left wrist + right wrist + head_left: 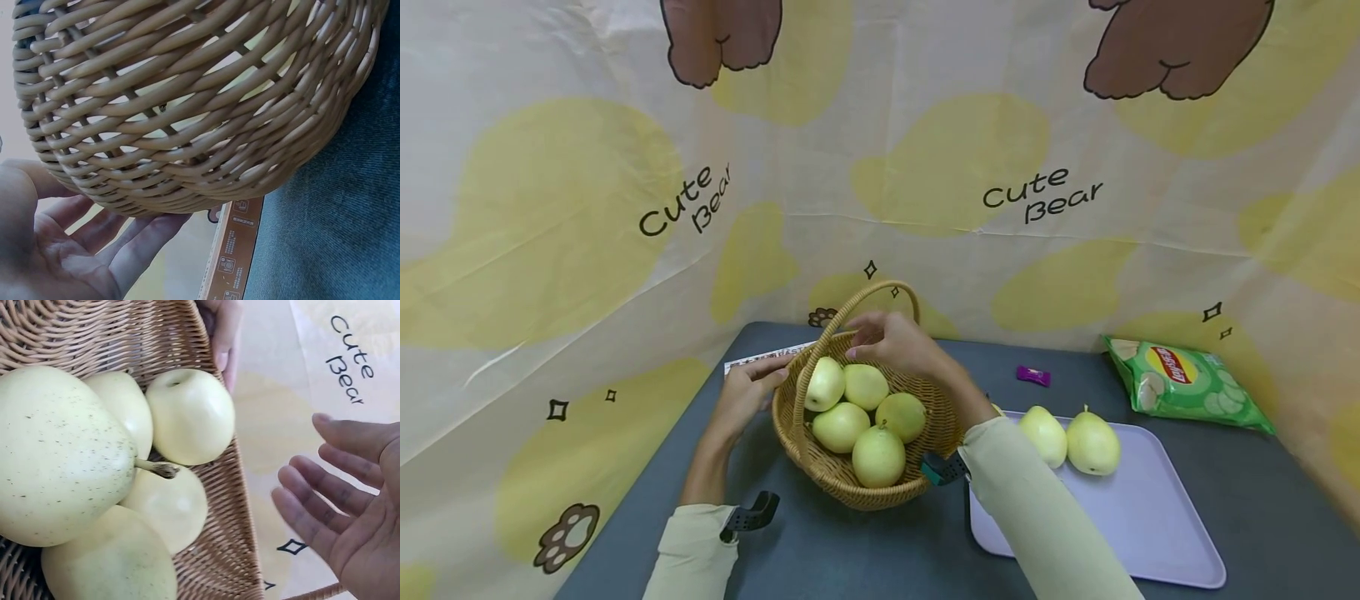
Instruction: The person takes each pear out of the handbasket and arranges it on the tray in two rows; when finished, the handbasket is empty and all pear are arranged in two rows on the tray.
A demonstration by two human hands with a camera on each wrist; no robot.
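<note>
A wicker basket point(895, 498) with a tall arched handle holds several pale yellow-green pears point(878, 457). In the head view my left hand point(749, 396) is at the basket's left rim. The left wrist view has its loosely extended fingers against the outside of the wicker weave point(181, 112). Above the basket's far side, inside the handle's arch in the head view, is my right hand point(891, 343), fingers relaxed and slightly bent. The right wrist view shows that palm holding nothing, apart from the pears point(190, 415).
Two more pears point(1093, 442) sit on a lavender tray point(1150, 533) right of the basket, partly behind my right sleeve. A purple wrapped sweet point(1033, 376) and a green chip bag point(1195, 383) lie farther back. A printed strip point(760, 358) lies behind the left hand.
</note>
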